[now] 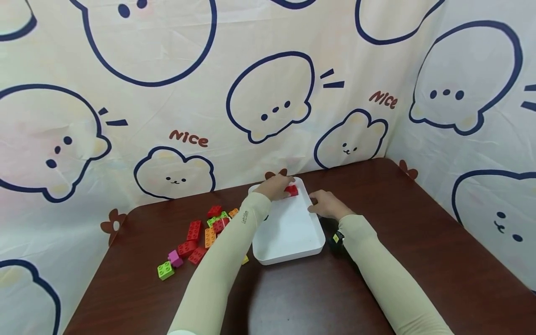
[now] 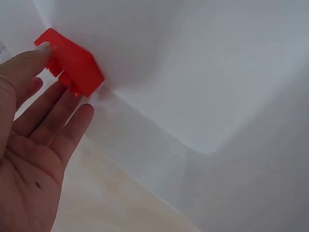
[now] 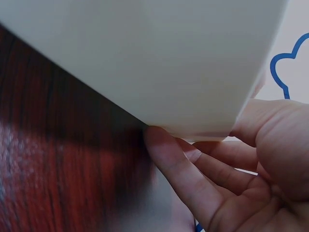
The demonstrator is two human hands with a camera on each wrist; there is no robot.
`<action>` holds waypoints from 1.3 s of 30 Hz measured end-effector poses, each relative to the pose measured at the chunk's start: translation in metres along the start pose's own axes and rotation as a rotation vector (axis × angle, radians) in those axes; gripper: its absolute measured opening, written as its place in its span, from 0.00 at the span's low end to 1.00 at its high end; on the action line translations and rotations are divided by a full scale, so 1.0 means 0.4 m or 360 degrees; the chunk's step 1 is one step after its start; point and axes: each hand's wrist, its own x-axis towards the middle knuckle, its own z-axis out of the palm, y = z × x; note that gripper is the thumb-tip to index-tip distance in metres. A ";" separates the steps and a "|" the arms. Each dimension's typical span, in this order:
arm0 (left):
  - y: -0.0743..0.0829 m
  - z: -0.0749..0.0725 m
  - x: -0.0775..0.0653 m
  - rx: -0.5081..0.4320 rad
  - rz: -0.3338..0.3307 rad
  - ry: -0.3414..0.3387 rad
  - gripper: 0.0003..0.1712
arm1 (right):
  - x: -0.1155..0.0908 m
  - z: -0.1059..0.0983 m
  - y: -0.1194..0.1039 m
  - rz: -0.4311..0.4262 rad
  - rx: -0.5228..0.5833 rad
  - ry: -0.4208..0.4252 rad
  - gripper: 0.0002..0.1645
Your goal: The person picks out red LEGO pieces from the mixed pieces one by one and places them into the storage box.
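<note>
Left wrist view gives me the clearest look at the left hand (image 2: 36, 145): thumb and fingers are narrowed in a pinch on 1 red brick (image 2: 75, 63), studs turned toward the fingers. I'd say fingertips alone suit so small a piece in a corner. The brick is inside the white tray (image 1: 289, 237), by the seam of floor and wall at the far end; whether it touches there, I can't tell.

On my other 2 feeds, the right hand (image 1: 328, 205) grips the tray's right side, fingers at its lower edge, presumably to steady it; I can't tell if that edge is raised off the table (image 1: 335, 293).

The loose bricks (image 1: 194, 230) lie left of the tray, probably for the left hand's easy reach. At their near end are a green brick (image 1: 165, 270) and, just beyond, a pink brick (image 1: 175, 258).
</note>
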 end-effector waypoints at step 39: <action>-0.240 -0.133 -0.195 -0.0272 -0.0098 0.0194 0.24 | 0.009 0.000 0.007 0.0020 -0.0004 -0.0007 0.33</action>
